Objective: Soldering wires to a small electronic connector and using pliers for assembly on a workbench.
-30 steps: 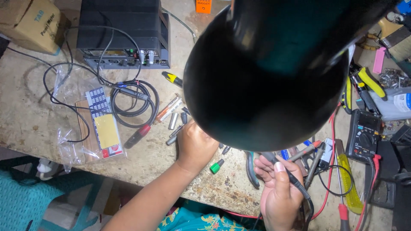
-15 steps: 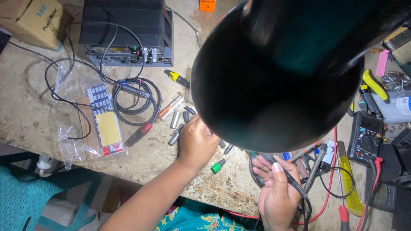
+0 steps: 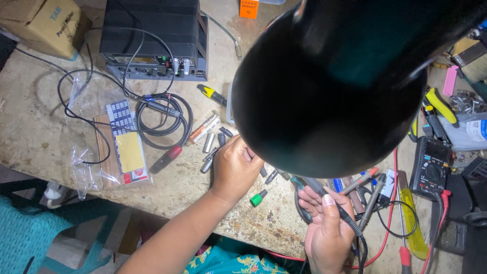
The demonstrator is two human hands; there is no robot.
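My right hand (image 3: 327,228) has its fingers clamped on a black cable (image 3: 350,223) near the worktop (image 3: 40,137) edge. My left hand (image 3: 236,167) rests curled beside small metal parts (image 3: 209,143); its grip I cannot tell. The black lamp shade (image 3: 329,86) blocks my view, so I might knock the green cap (image 3: 258,198) off.

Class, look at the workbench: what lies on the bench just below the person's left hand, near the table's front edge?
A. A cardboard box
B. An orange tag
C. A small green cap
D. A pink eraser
C: the small green cap lies on the bench just below the left hand, near the front edge and apart from the right hand, which holds a black cable.
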